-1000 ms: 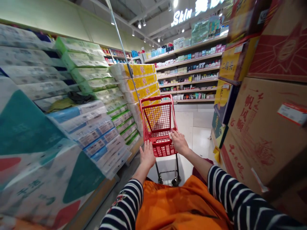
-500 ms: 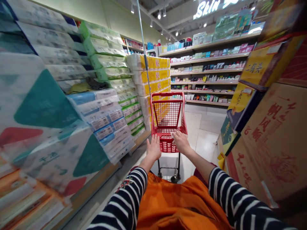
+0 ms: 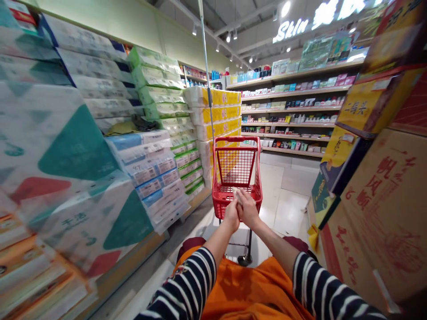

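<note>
My left hand (image 3: 231,214) and my right hand (image 3: 247,208) meet in front of me over the near end of a small red shopping cart (image 3: 218,209). The right hand's fingers are closed around a small white crumpled tissue (image 3: 235,191), which peeks out at the fingertips. Pressed against the right hand, the left has its fingers curled; whether it also grips the tissue is hidden. The cart's red mesh child-seat back (image 3: 236,165) stands upright beyond the hands.
Stacked packs of tissue paper (image 3: 156,164) line the left side. Yellow-and-white paper packs (image 3: 227,104) stand ahead, beside a thin metal pole (image 3: 206,58). Cardboard cartons (image 3: 376,191) rise close on the right. Cosmetics shelves (image 3: 290,109) face me across the pale tiled floor (image 3: 270,178).
My hands, apart before with the left spread flat near the cart's edge, have come together around the white tissue. The view has tilted slightly upward and to the left.
</note>
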{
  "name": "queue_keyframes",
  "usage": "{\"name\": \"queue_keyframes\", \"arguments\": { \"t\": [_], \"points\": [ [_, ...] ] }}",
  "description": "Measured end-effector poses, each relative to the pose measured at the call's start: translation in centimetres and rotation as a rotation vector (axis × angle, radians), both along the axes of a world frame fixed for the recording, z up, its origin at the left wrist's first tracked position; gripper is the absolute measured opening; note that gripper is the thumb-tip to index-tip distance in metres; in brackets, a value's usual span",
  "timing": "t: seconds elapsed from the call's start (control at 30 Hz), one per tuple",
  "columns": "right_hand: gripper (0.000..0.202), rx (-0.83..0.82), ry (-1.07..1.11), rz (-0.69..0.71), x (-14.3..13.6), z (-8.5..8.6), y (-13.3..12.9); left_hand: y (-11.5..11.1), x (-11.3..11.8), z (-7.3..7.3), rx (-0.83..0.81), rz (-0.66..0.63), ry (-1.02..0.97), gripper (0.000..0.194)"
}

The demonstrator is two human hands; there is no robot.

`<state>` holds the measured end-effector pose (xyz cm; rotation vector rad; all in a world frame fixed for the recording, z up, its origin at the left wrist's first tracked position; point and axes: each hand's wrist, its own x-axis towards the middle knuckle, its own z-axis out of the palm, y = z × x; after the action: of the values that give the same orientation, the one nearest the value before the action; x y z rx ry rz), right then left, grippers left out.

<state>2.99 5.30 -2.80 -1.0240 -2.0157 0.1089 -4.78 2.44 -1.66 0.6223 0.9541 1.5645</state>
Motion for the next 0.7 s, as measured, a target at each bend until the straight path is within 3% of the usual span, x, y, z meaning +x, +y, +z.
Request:
{"name": "queue_keyframes", "arguments": {
  "t": [0.1,0.17,0.3,0.4,0.43,0.5,0.6,0.7],
  "points": [
    [0.057,0.04,-0.215,0.192,-0.4,-0.5,-1.3,0.0,-1.9,0.0,-0.095,-0.025,0.088,0.028],
    [0.054,0.043,-0.321,0.231,-0.4,-0.6,-1.5,-0.3,-2.9,-0.2,-0.136,-0.048,0.193,0.03],
    [0.042,0.07,-0.32,0.152,0.4,-0.3,-0.4,-0.7,-3.9,0.0,-0.136,-0.055,0.381,0.029],
    [0.043,0.1,-0.24,-0.05,2.4,-0.3,1.0,-0.9,-5.2,0.9,-0.098,-0.01,0.552,0.035],
    [0.043,0.102,-0.223,-0.127,3.2,-0.4,1.4,-1.1,-5.9,1.1,-0.09,0.007,0.682,0.043],
    [0.043,0.089,-0.218,-0.239,4.6,-0.7,2.0,-1.4,-7.0,1.3,-0.1,-0.007,1.152,0.058],
    [0.044,0.059,-0.262,-0.274,4.6,-1.2,2.0,-1.9,-7.9,0.9,-0.165,-0.127,1.887,0.069],
    [0.044,0.016,-0.327,-0.214,1.7,-1.2,1.0,-1.9,-7.8,0.3,-0.184,-0.174,2.038,0.073]
  ]
}}
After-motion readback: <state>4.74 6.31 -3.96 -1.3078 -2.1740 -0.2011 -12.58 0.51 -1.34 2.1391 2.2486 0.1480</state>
